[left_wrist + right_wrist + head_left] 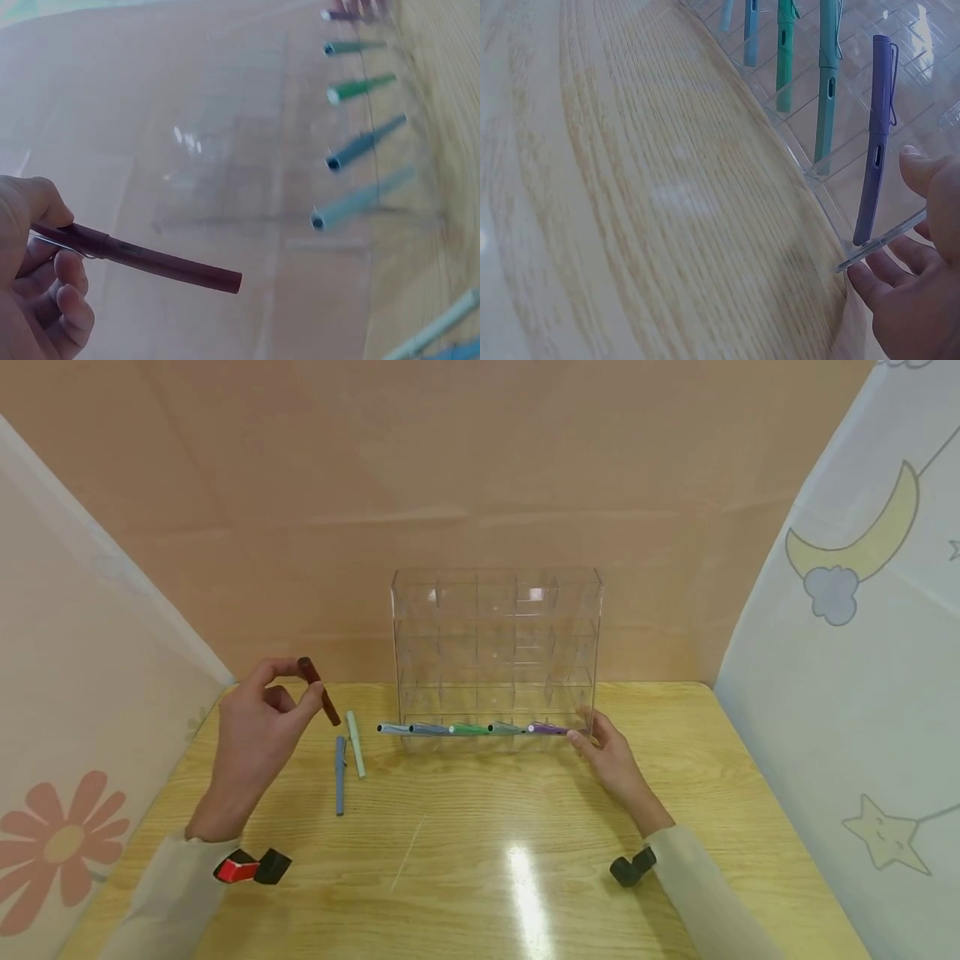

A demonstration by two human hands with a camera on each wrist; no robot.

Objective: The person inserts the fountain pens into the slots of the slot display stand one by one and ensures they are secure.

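My left hand [258, 731] pinches a dark red pen [319, 692] between thumb and fingers, above the left of the table. In the left wrist view the clip of this dark red pen [172, 268] lies beside the fingers. A clear plastic rack [495, 687] with a grid of compartments stands upright at the back. Several pens lie along its lowest row, among them a green pen [469, 729] and, at the right end, a purple pen [547, 728]. With thumb in front and fingers behind, my right hand [613, 758] holds the rack's lower right side, close to the purple pen [874, 142].
On the table [450, 877], left of the rack, lie a pale green pen [356, 745] and a blue pen [340, 777]. A brown sheet [480, 460] hangs behind the rack, and patterned cloths [840, 710] flank both sides.
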